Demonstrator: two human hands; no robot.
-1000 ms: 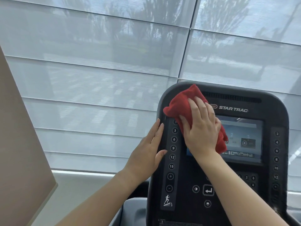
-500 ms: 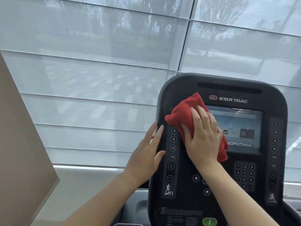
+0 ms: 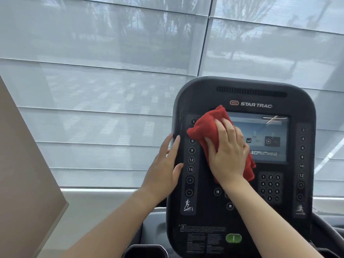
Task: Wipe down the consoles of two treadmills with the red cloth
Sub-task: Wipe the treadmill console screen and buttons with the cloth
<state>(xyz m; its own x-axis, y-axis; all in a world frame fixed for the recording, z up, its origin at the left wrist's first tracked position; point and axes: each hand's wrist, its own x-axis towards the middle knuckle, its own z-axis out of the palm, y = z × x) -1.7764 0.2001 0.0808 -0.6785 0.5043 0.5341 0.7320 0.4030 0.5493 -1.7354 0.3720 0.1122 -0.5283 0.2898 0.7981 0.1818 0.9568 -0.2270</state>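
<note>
A black Star Trac treadmill console [image 3: 243,216] fills the right half of the view, with a lit screen [image 3: 268,138] in its middle. My right hand [image 3: 228,155] presses a bunched red cloth [image 3: 202,127] flat against the console, over the screen's left edge and the panel beside it. Its fingers lie spread and fairly straight on the cloth. My left hand [image 3: 165,164] rests with straight fingers on the console's left rim, thumb on the front face next to the column of number buttons [image 3: 191,160].
Behind the console hang grey window blinds [image 3: 104,90] above a sill. A beige slanted panel [image 3: 24,174] stands at the left edge. A green button [image 3: 233,238] and a keypad [image 3: 270,187] sit low on the console. A dark cup holder [image 3: 145,251] shows at the bottom.
My right hand has slid the red cloth down the console from its top left corner to the screen's left edge. The view has tilted down. My left hand stays on the rim.
</note>
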